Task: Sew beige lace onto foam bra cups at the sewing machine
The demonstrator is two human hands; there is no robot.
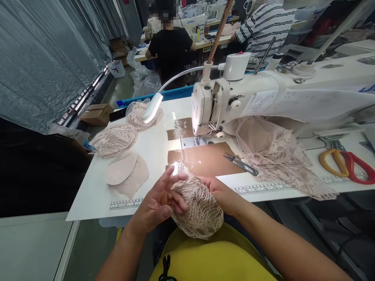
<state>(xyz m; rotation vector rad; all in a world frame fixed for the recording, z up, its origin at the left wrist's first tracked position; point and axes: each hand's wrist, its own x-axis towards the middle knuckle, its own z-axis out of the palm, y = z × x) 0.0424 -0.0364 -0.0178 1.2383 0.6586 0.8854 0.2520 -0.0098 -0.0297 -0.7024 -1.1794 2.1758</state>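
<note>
A cupped piece of beige lace (199, 208) is held in front of my body at the table's front edge. My right hand (218, 191) grips its upper right rim, the fingertips partly hidden by the lace. On the left side of the lace, my left hand (162, 199) has its fingers spread and bent, the fingertips by the fabric. Beyond the hands stands a white sewing machine (205, 105) above a brown plate cover (202, 158). Small thread snips (241, 163) lie on that cover's right part.
Lace cups (114, 139) and smooth beige pads (121, 169) lie on the table (90, 195) at left. More lace (278, 160) lies right of the needle, near scissors (347, 166). A lamp (152, 108) hangs over the table. Two people sit beyond.
</note>
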